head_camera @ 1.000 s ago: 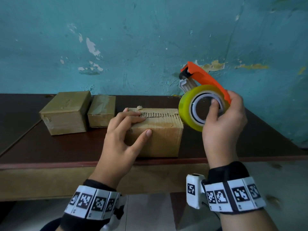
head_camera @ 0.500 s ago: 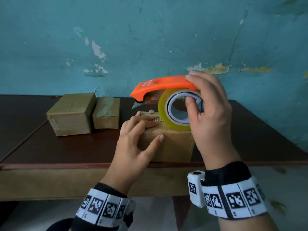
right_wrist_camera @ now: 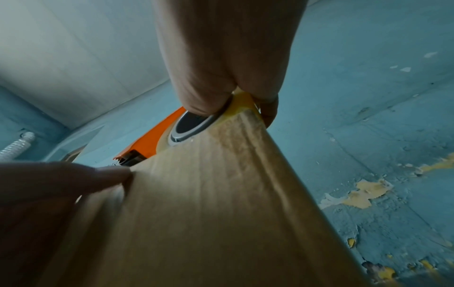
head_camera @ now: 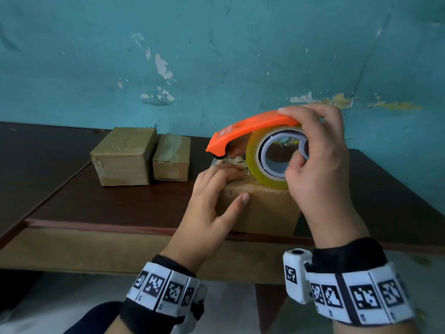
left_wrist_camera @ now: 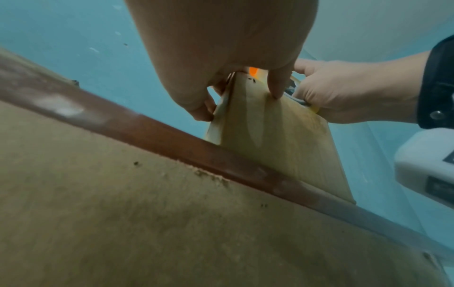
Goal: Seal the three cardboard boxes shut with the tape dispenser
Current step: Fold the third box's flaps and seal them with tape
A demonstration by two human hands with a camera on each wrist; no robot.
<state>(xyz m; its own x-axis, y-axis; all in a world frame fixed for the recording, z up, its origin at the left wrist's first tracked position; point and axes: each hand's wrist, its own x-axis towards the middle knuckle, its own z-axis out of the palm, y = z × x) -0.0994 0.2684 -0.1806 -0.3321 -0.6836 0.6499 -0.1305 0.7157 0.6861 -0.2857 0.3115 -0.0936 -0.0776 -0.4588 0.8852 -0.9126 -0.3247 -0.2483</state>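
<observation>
A plain cardboard box (head_camera: 260,208) sits at the table's front edge. My left hand (head_camera: 237,183) holds its left end, fingers on the ragged top flaps and thumb on the front face. My right hand (head_camera: 301,138) grips the orange tape dispenser (head_camera: 250,128), fingers over the top and thumb in the roll's core. The yellowish tape roll (head_camera: 252,162) rests on the box top, with the dispenser's nose pointing left, just above my left fingers. The left wrist view shows the box (left_wrist_camera: 275,136) held by my left hand (left_wrist_camera: 239,104). The right wrist view shows the dispenser (right_wrist_camera: 152,139) on the box (right_wrist_camera: 221,213).
Two more cardboard boxes, a bigger one (head_camera: 124,155) and a smaller one (head_camera: 172,157), stand side by side at the back left of the dark brown table (head_camera: 120,208). A peeling teal wall (head_camera: 216,56) rises right behind the table.
My right hand brought the dispenser down from the air, nose tipped over to the left, onto the box top. My left hand stayed on the box.
</observation>
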